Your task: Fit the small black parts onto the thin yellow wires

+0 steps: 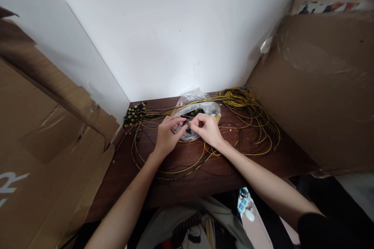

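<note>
A left hand and a right hand meet over a clear bag at center frame, on a dark surface. The left's fingers and thumb stand narrowly parted by a black part, grip unclear; the right's pinch closed, contents unclear. Yellow cables coil right; connectors cluster left.

Glossy dark-brown wood table

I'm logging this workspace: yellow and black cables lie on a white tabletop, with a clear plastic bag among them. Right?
Not quite: the head view shows a dark brown tabletop, not white. The cables and plastic bag are as you say.
</note>
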The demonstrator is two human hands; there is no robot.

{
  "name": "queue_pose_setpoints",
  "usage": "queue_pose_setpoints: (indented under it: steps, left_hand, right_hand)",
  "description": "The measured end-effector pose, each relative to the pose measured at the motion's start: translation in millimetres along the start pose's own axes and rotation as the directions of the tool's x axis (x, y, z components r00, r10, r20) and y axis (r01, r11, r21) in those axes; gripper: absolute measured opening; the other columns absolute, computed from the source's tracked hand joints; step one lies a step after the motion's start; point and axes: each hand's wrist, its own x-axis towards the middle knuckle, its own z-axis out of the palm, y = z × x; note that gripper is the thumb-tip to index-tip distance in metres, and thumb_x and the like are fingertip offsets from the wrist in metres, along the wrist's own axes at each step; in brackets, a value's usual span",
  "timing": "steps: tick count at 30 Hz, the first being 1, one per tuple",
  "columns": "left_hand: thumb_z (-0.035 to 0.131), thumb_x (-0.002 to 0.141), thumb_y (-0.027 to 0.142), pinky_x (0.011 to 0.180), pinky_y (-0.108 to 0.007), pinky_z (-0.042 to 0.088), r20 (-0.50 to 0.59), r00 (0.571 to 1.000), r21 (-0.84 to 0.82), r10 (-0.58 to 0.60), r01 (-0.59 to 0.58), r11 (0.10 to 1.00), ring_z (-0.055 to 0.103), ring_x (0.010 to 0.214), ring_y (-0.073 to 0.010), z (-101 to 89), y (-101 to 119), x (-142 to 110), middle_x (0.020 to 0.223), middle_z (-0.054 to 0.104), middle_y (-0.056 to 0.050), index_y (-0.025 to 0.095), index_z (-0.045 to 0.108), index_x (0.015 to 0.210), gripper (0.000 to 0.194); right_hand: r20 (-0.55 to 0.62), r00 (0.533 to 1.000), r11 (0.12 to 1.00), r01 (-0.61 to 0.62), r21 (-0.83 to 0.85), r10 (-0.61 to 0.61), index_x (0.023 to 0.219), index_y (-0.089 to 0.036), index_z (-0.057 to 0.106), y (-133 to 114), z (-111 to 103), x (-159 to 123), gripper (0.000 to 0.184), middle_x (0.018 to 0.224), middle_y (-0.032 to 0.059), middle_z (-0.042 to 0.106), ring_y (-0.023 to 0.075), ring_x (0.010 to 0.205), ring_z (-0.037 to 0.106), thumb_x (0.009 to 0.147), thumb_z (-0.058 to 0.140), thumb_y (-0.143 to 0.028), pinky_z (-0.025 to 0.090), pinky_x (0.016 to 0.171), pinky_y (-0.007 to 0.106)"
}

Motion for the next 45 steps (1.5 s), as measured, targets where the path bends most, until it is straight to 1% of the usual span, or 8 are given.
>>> queue_pose_setpoints:
  steps: [3, 6, 10, 15, 22, 31, 40, 45]
  left_hand:
    - [0.065, 0.072, 0.018, 0.062, -0.025, 0.043, 0.025, 1.000, -0.015, 0.018, -0.018, 1.000, 0.047, 0.062, -0.0114, -0.3, 0.1, 0.2, 0.072, 0.059, -0.001, 0.018, 0.067, 0.093, 0.021]
    - [0.064, 0.073, 0.017, 0.062, -0.025, 0.043, 0.041, 0.999, -0.037, 0.011, -0.009, 0.999, 0.047, 0.065, -0.0116, -0.9, -1.5, 0.1, 0.075, 0.057, -0.001, 0.018, 0.066, 0.096, 0.023]
    - [0.060, 0.076, 0.017, 0.061, -0.024, 0.042, 0.025, 1.000, -0.034, -0.012, 0.012, 0.999, 0.050, 0.070, -0.0125, -0.8, -3.1, -0.8, 0.081, 0.058, -0.003, 0.019, 0.066, 0.097, 0.021]
    - [0.058, 0.079, 0.020, 0.063, -0.026, 0.043, -0.002, 1.000, -0.009, 0.001, -0.001, 1.000, 0.054, 0.077, -0.0152, -0.2, -1.6, -1.3, 0.082, 0.062, -0.005, 0.018, 0.068, 0.092, 0.016]
    - [0.062, 0.076, 0.016, 0.063, -0.026, 0.043, 0.007, 1.000, 0.028, -0.004, 0.003, 1.000, 0.053, 0.068, -0.0132, 0.9, -2.2, -1.3, 0.077, 0.063, -0.003, 0.018, 0.068, 0.092, 0.017]
    - [0.061, 0.077, 0.019, 0.057, -0.023, 0.042, -0.036, 0.998, 0.030, -0.042, 0.043, 0.999, 0.051, 0.062, -0.0116, 1.7, -3.6, -2.6, 0.071, 0.061, -0.002, 0.018, 0.069, 0.089, 0.014]
    - [0.062, 0.077, 0.023, 0.056, -0.024, 0.041, -0.045, 0.999, 0.023, -0.012, 0.013, 1.000, 0.050, 0.060, -0.0115, -0.3, -2.9, -3.2, 0.066, 0.059, -0.001, 0.019, 0.069, 0.089, 0.014]
    - [0.061, 0.077, 0.023, 0.057, -0.024, 0.042, -0.035, 0.999, 0.022, 0.009, -0.008, 1.000, 0.050, 0.061, -0.0123, -0.4, -1.7, -2.4, 0.068, 0.062, -0.002, 0.019, 0.069, 0.088, 0.014]
  right_hand:
    - [0.004, 1.000, 1.000, 0.001, -0.008, -0.001, 0.057, -0.016, 0.054, 0.9, -0.3, 0.1, 0.019, 0.057, -0.0013, 0.052, 0.0101, 0.053, 0.044, 0.076, 0.055, -0.018, 0.033, 0.052, 0.022]
    - [0.007, 1.000, 1.000, -0.001, -0.014, 0.001, 0.061, -0.016, 0.057, 1.8, -0.5, 0.6, 0.018, 0.059, -0.0002, 0.054, 0.0110, 0.055, 0.047, 0.078, 0.054, -0.020, 0.034, 0.054, 0.023]
    - [0.020, 1.000, 1.000, -0.001, -0.015, 0.001, 0.062, -0.016, 0.058, 1.9, 0.3, 0.7, 0.020, 0.060, 0.0004, 0.055, 0.0115, 0.057, 0.048, 0.080, 0.053, -0.022, 0.035, 0.055, 0.023]
    - [0.032, 0.999, 1.000, 0.003, 0.001, -0.003, 0.061, -0.016, 0.057, 0.6, 1.7, -0.3, 0.021, 0.059, 0.0000, 0.054, 0.0110, 0.055, 0.047, 0.080, 0.054, -0.023, 0.035, 0.054, 0.023]
    - [0.032, 0.999, 1.000, -0.002, -0.004, 0.003, 0.062, -0.016, 0.057, 0.8, 1.7, 0.3, 0.021, 0.060, 0.0006, 0.055, 0.0116, 0.057, 0.048, 0.081, 0.053, -0.024, 0.035, 0.055, 0.023]
    - [0.049, 0.999, 1.000, -0.002, 0.010, 0.002, 0.060, -0.016, 0.055, -1.1, 1.2, 0.6, 0.023, 0.059, 0.0001, 0.054, 0.0109, 0.056, 0.047, 0.081, 0.053, -0.023, 0.035, 0.055, 0.023]
    - [0.078, 0.997, 0.999, 0.025, 0.023, -0.027, 0.064, -0.015, 0.060, -1.5, 1.3, -1.3, 0.020, 0.061, 0.0000, 0.051, 0.0108, 0.055, 0.045, 0.082, 0.053, -0.022, 0.033, 0.053, 0.023]
    - [0.040, 0.999, 1.000, 0.006, 0.016, -0.007, 0.066, -0.016, 0.062, -2.1, 1.9, -0.8, 0.019, 0.060, -0.0002, 0.051, 0.0113, 0.056, 0.045, 0.082, 0.053, -0.024, 0.034, 0.053, 0.024]
